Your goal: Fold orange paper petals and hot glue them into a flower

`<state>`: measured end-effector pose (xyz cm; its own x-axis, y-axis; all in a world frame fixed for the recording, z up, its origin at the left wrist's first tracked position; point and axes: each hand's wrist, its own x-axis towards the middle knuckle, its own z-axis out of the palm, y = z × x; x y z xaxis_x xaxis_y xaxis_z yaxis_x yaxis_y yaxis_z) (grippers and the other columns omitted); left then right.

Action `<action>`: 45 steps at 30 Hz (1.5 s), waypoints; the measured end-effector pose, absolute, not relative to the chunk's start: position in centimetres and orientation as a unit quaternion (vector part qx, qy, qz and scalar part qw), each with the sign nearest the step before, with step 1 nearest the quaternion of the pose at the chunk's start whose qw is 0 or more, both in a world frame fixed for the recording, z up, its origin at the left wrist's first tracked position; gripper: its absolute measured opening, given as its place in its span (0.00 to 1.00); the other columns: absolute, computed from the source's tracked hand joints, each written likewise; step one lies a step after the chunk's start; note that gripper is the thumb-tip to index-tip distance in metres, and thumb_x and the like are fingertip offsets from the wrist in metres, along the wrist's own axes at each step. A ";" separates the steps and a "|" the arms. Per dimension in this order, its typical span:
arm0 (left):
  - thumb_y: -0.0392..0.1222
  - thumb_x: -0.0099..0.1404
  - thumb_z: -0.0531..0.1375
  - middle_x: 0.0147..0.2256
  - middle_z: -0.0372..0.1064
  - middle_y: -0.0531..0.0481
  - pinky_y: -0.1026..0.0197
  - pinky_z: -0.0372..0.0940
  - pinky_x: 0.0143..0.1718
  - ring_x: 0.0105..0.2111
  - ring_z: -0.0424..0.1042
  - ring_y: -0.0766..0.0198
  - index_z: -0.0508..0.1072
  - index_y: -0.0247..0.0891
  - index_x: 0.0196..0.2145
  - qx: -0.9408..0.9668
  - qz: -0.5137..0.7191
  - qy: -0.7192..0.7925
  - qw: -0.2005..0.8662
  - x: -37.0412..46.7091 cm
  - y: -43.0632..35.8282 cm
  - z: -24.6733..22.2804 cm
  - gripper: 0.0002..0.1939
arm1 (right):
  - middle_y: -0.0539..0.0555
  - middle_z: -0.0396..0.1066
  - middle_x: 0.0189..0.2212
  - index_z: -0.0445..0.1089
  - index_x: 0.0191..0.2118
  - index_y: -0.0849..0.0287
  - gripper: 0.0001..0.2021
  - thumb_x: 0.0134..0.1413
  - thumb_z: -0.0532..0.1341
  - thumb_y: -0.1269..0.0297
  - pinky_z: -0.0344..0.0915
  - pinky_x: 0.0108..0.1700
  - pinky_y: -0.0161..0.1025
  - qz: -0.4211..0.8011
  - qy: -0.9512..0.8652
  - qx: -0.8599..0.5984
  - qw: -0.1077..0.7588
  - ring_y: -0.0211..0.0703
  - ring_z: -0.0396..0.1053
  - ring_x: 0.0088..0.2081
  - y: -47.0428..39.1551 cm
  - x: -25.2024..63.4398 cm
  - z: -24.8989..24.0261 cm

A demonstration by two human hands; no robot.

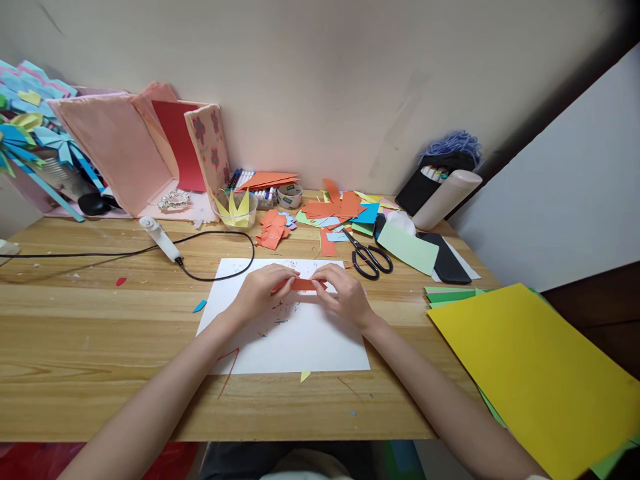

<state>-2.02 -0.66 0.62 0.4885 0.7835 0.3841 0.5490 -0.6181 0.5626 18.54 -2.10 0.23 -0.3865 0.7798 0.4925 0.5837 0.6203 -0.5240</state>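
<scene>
Between my two hands is a narrow strip of orange paper (302, 285), held just above a white sheet (310, 347) on the table. My left hand (263, 288) pinches the strip's left end between thumb and fingers. At the other end, my right hand (343, 293) grips it the same way. Tiny coloured paper bits and marks dot the sheet under and around the hands. Black-handled scissors (369, 259) lie beyond my right hand, on the wooden table (125, 347).
Orange and coloured paper scraps (335, 210) are heaped at the back. A white corded tool (160, 239) lies left, its black cable looping near the sheet. Yellow card (530, 373) overhangs the right edge. A clear cup (235, 217) holds yellow paper, and a black phone (444, 259) lies back right.
</scene>
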 end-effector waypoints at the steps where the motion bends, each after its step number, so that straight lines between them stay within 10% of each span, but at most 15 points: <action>1: 0.43 0.63 0.50 0.38 0.74 0.46 0.59 0.64 0.41 0.38 0.71 0.61 0.74 0.38 0.37 0.822 0.323 0.416 0.216 -2.1 -0.9 1.1 0.13 | 0.55 0.69 0.33 0.66 0.35 0.57 0.07 0.57 0.51 0.67 0.64 0.38 0.39 0.163 -0.801 -0.424 0.389 0.41 0.67 0.35 -2.3 18.3 0.4; 18: 0.51 0.55 0.59 0.31 0.75 0.48 0.62 0.63 0.34 0.32 0.70 0.59 0.77 0.36 0.28 0.655 0.317 0.525 0.441 -1.9 -0.7 1.3 0.15 | 0.54 0.70 0.38 0.70 0.44 0.53 0.11 0.55 0.55 0.67 0.66 0.40 0.39 0.308 -0.775 -0.400 0.380 0.40 0.67 0.39 -2.0 18.5 -0.2; 45: 0.50 0.47 0.64 0.29 0.75 0.47 0.62 0.61 0.33 0.30 0.70 0.61 0.77 0.36 0.25 0.566 0.311 0.520 0.559 -0.8 -1.7 1.2 0.13 | 0.50 0.68 0.27 0.66 0.28 0.59 0.10 0.55 0.55 0.61 0.59 0.36 0.35 0.419 -0.662 -0.456 0.422 0.38 0.64 0.31 -3.1 16.7 -0.4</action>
<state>-0.83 -1.70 1.19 0.2662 0.9362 -0.2294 0.2406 0.1660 0.9563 16.66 -3.08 -0.45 -0.2273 0.9576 0.1771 0.2500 0.2331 -0.9398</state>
